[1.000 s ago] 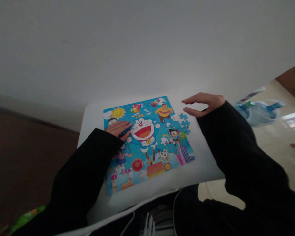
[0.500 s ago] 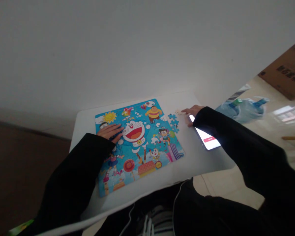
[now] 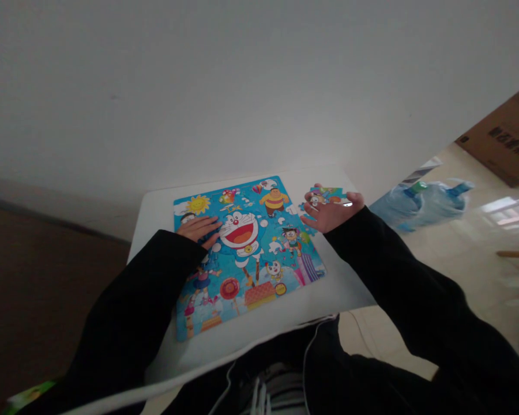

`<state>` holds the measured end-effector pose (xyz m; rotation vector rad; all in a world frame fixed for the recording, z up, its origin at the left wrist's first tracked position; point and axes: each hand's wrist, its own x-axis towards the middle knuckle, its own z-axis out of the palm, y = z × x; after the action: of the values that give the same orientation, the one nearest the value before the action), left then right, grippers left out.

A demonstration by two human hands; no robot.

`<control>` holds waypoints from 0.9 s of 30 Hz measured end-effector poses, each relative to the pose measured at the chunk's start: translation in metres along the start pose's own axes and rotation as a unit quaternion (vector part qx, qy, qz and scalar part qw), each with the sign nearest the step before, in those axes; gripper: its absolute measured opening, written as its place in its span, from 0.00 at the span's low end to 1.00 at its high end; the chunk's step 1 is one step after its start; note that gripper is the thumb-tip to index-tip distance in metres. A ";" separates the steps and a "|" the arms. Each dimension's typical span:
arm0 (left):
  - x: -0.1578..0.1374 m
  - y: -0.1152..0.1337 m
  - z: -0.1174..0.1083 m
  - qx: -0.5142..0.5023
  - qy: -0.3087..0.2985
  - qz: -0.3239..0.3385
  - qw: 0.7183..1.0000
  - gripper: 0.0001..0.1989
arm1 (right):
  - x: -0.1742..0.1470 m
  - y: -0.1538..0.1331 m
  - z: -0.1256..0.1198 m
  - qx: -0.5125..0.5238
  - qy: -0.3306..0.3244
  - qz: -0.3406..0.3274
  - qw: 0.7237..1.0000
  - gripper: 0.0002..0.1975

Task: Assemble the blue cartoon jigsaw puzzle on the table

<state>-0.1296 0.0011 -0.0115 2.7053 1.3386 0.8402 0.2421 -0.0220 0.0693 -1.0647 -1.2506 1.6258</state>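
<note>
A jigsaw puzzle (image 3: 242,259) with a blue cartoon cat lies on the small white table. My left hand (image 3: 199,229) rests flat on its upper left part, fingers stretched out. Just past the puzzle's right edge, my right hand (image 3: 331,214) is turned with its palm partly showing. Between its thumb and curled fingers is a section of joined puzzle pieces (image 3: 324,193), printed side showing. Blue loose pieces beside the puzzle are partly covered by this hand. By the thumb shows a small bright bit of a phone (image 3: 347,204); the sleeve hides the rest.
The white table (image 3: 155,202) stands against a pale wall (image 3: 259,86). Large clear water bottles (image 3: 436,199) lie on the floor to the right, with a cardboard box (image 3: 506,138) beyond them. My legs are at the table's near edge.
My right hand has turned over and taken up the joined puzzle pieces, whose pale backs showed before. Its sleeve has come to cover the phone. My left hand stays on the puzzle.
</note>
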 end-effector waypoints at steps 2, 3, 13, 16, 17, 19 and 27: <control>0.000 0.000 0.000 0.002 0.000 0.005 1.000 0.16 | -0.004 0.006 0.021 0.126 -0.017 0.016 0.992 0.33; 0.000 0.000 -0.001 0.003 -0.001 0.010 1.000 0.16 | -0.006 0.009 0.030 0.185 -0.025 0.023 0.982 0.31; -0.001 0.000 -0.001 -0.002 -0.014 0.002 1.000 0.16 | 0.001 0.028 0.049 0.258 0.050 0.132 0.956 0.18; 0.000 0.001 -0.001 -0.002 -0.016 0.001 1.000 0.16 | 0.000 0.033 0.047 0.172 0.116 0.133 0.969 0.17; 0.000 0.001 -0.001 -0.002 -0.019 -0.003 1.000 0.17 | -0.002 0.034 0.045 0.144 0.133 0.118 0.973 0.16; 0.001 0.002 0.000 -0.003 -0.025 -0.009 1.000 0.17 | -0.007 0.034 0.039 0.088 0.164 0.080 0.979 0.15; 0.009 0.011 -0.020 0.021 -0.073 -0.014 0.997 0.21 | -0.033 0.051 0.017 -0.178 0.203 -0.031 0.962 0.21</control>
<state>-0.1264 -0.0031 0.0122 2.7103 1.3756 0.6059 0.2318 -0.0675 0.0272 -1.4760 -1.3019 1.0789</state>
